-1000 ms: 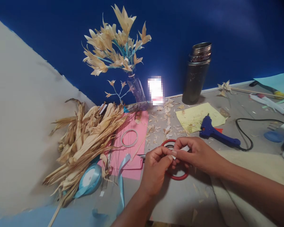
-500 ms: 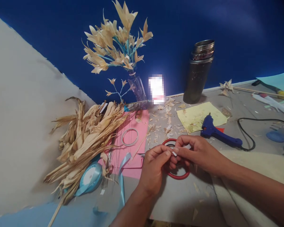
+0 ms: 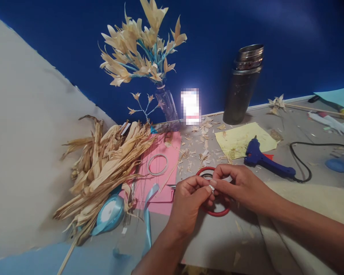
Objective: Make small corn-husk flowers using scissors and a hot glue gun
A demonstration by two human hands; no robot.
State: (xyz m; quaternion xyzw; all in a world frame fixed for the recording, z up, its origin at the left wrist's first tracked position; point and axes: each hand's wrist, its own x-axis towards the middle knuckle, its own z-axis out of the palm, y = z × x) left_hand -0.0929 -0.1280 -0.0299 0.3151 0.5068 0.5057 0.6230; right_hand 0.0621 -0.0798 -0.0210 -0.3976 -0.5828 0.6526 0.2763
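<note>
Between my fingertips is a small white strip [image 3: 211, 188], mostly hidden by the fingers. My left hand [image 3: 190, 202] pinches it from the left, thumb on top. From the right, my right hand [image 3: 236, 185] pinches the same strip, thumb and forefinger close to the left thumb. Below both hands lie red-handled scissors [image 3: 217, 214], partly covered by them. To the right of the hands rests a blue glue gun [image 3: 268, 162] with a black cord. A light-blue ribbon end [image 3: 148, 225] curls left of my left wrist.
Dried corn husks [image 3: 103, 168] and a ribbon roll [image 3: 110, 214] lie left, beside pink paper [image 3: 163, 191] bearing a wire ring [image 3: 157, 165]. A bottle [image 3: 168, 105] with husk flowers [image 3: 145, 46] and a dark flask [image 3: 242, 89] stand behind. Yellow paper [image 3: 246, 139] lies under the glue gun's nozzle.
The thumbs have shifted slightly around the white strip, and its visible part has moved a little. The camera view has tilted slightly; the things on the table lie as before.
</note>
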